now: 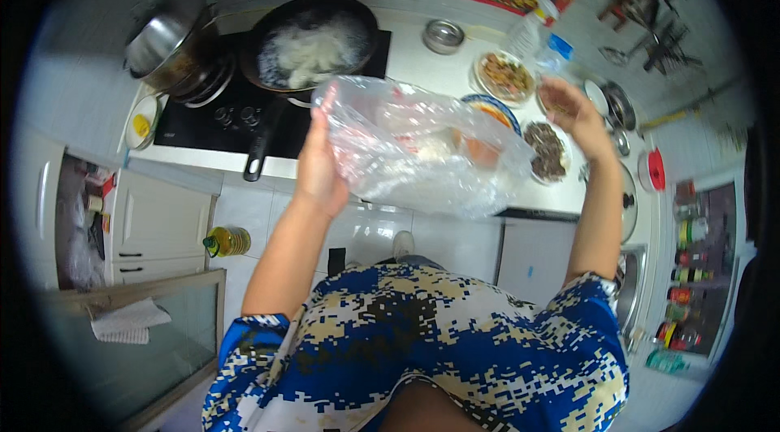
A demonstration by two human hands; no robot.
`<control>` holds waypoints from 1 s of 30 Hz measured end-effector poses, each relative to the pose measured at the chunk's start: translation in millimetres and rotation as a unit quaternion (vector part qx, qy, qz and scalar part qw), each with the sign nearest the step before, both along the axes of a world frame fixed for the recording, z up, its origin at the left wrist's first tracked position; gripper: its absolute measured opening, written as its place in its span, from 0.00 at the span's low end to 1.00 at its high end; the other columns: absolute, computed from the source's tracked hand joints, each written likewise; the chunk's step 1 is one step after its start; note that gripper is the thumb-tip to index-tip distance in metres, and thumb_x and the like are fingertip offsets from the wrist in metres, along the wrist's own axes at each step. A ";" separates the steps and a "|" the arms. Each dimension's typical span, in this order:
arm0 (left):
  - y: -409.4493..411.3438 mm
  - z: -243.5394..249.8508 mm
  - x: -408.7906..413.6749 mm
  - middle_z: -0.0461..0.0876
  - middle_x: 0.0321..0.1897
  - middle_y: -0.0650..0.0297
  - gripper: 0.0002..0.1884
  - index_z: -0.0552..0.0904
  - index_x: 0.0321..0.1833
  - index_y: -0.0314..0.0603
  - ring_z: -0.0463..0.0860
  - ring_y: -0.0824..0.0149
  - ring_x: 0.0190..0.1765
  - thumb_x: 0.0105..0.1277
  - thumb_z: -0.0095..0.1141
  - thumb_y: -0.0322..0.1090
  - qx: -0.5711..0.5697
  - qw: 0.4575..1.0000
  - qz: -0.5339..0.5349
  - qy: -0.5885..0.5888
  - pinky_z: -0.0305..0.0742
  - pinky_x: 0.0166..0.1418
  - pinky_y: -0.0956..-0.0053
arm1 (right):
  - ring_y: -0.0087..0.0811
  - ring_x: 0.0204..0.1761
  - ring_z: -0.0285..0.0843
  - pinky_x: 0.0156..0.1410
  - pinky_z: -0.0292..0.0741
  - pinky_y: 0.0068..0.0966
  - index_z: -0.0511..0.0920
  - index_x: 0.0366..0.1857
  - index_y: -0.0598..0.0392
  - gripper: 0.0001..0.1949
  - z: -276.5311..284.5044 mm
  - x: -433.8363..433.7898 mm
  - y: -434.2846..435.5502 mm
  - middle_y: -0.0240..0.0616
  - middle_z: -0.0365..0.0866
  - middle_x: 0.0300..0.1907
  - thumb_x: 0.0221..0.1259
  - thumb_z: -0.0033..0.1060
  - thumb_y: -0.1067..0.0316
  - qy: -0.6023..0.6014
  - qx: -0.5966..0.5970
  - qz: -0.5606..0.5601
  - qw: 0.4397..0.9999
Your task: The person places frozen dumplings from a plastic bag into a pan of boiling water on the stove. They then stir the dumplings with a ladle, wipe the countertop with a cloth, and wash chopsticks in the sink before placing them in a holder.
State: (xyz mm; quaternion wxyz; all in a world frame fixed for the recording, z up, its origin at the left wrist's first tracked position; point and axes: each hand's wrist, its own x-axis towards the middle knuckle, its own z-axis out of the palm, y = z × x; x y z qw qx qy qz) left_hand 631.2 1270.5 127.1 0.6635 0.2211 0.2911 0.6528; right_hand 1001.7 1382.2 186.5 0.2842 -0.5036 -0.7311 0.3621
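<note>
My left hand (323, 170) grips one end of a clear plastic bag (420, 152) with red print on it. The bag is spread out in front of me, over the counter's front edge. A pale mass shows through its film, and I cannot tell whether the orange-pink patch is inside or behind it. To the right, my right hand (570, 109) is raised above the plates, apart from the bag, its fingers spread and blurred. Beyond the bag's left end, a black wok (311, 42) on the cooktop holds pale pieces in steaming liquid.
A steel pot (177, 42) stands on the left burner. The wok's handle (259, 152) juts past the cooktop edge. Plates of cooked food (504, 77) and dark shredded food (546, 152) sit at right. An oil bottle (226, 242) is on the floor, near an open cabinet door (158, 334).
</note>
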 end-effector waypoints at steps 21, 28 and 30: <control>-57.2 65.2 18.8 0.64 0.67 0.53 0.54 0.57 0.73 0.40 0.68 0.59 0.60 0.42 0.77 0.37 0.312 0.673 0.034 0.669 0.67 0.63 0.66 | 0.26 0.44 0.81 0.51 0.76 0.26 0.82 0.41 0.60 0.10 28.2 -194.1 -112.5 0.37 0.85 0.40 0.56 0.55 0.76 0.339 0.225 0.027 0.913; -72.3 102.7 19.4 0.80 0.48 0.61 0.18 0.79 0.50 0.39 0.75 0.63 0.55 0.57 0.65 0.30 0.359 0.727 0.299 0.503 0.72 0.56 0.66 | 0.27 0.46 0.79 0.53 0.75 0.27 0.78 0.48 0.61 0.15 77.2 -211.3 -143.2 0.37 0.83 0.45 0.58 0.60 0.67 0.349 0.151 0.223 0.897; -86.7 105.4 24.1 0.82 0.39 0.66 0.12 0.79 0.47 0.39 0.79 0.71 0.43 0.61 0.62 0.27 0.344 0.765 0.313 0.445 0.75 0.48 0.75 | 0.27 0.49 0.76 0.57 0.73 0.26 0.75 0.54 0.62 0.21 81.8 -200.5 -151.8 0.36 0.80 0.48 0.60 0.63 0.64 0.338 0.078 0.311 0.885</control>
